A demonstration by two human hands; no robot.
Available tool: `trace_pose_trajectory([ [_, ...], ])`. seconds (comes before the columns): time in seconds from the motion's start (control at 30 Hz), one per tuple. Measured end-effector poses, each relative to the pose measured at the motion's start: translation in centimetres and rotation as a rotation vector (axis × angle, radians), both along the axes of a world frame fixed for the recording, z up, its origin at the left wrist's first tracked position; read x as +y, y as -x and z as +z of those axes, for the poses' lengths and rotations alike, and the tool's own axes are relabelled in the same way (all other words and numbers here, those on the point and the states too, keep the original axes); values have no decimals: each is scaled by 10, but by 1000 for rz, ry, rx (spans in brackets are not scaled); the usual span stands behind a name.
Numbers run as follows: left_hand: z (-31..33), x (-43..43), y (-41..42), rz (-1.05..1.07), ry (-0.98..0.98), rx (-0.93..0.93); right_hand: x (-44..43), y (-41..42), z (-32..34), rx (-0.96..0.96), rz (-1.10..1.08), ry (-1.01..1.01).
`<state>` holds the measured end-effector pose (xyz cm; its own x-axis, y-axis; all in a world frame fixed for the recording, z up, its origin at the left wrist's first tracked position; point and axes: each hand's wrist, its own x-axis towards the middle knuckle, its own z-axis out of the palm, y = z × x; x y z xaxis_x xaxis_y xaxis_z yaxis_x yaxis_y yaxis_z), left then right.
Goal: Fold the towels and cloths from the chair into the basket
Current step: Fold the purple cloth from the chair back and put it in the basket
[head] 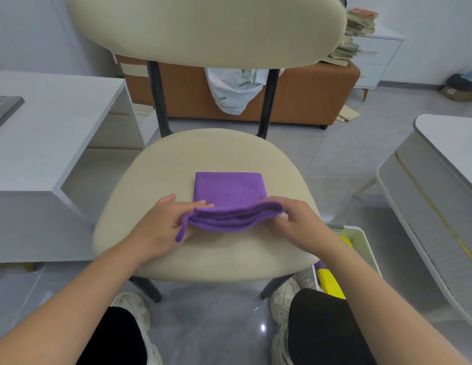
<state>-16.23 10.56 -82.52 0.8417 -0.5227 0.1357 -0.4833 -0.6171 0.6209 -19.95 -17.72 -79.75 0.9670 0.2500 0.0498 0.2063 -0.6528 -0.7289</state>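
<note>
A purple cloth (228, 192), folded into a small layered rectangle, lies in the middle of the cream chair seat (161, 164). My left hand (161, 225) pinches its near left corner, where a loose flap hangs down. My right hand (295, 219) pinches the near right corner, lifting the stacked near edge slightly off the seat. A white perforated basket (361, 241) stands on the floor to the right of the chair, behind my right forearm, with yellow cloths (331, 283) and a bit of purple inside.
A white desk (45, 133) stands at the left and a pale rounded table (435, 185) at the right. Behind the chair back (203, 30) are an orange-brown cabinet (308, 96), a floral fabric bag and a stack of books. Grey tiled floor and my shoes lie below.
</note>
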Motion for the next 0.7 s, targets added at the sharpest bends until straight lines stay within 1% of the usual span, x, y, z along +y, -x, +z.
trace_pose_trajectory([
  [0.07,8,-8,2,180,127,55,7,-4,3,16,-95,-48],
  [0.13,14,-18,1,339,185,125,13,-9,2,49,-160,-72],
  [0.2,16,-28,-2,428,161,107,18,-14,3,93,-224,-80],
  [0.3,16,-38,-11,533,147,55,27,-22,7,134,-378,-82],
  [0.37,15,-45,-17,598,109,12,35,-29,7,141,-482,-26],
  [0.5,13,-57,-28,703,-2,-26,44,-43,5,131,-629,165],
  [0.6,10,-61,-37,744,-113,-25,46,-52,2,129,-663,281],
  [0.7,6,-63,-45,776,-177,21,47,-59,-1,146,-655,386],
])
